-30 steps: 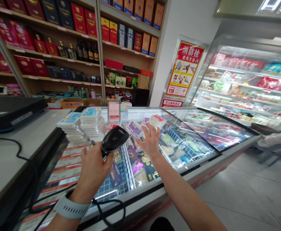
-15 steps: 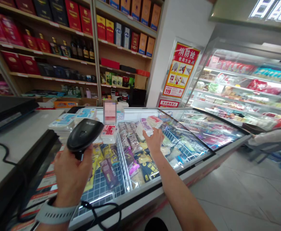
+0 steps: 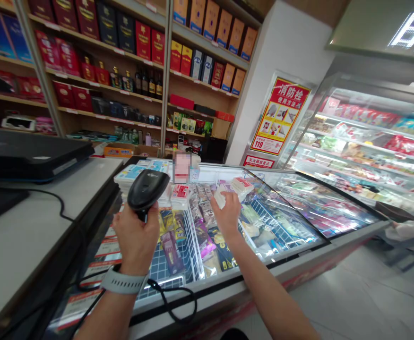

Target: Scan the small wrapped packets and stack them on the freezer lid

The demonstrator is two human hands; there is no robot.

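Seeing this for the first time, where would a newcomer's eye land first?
Probably on the black scanner, held up in the left hand at the near left. Next, likely the right hand, its fingers at a pale pack over the glass-topped case. Beyond it, a red-and-yellow poster stands out against the white wall.

The left forearm (image 3: 104, 314) slants up and rightward from the lower edge, and the left hand (image 3: 136, 236) curls in a grip, its back toward the camera and its thumb on the right side. The bare right forearm (image 3: 265, 290) reaches forward and leftward from the lower right, and the right hand (image 3: 227, 212) shows its back, fingers bent, how tightly they close unclear
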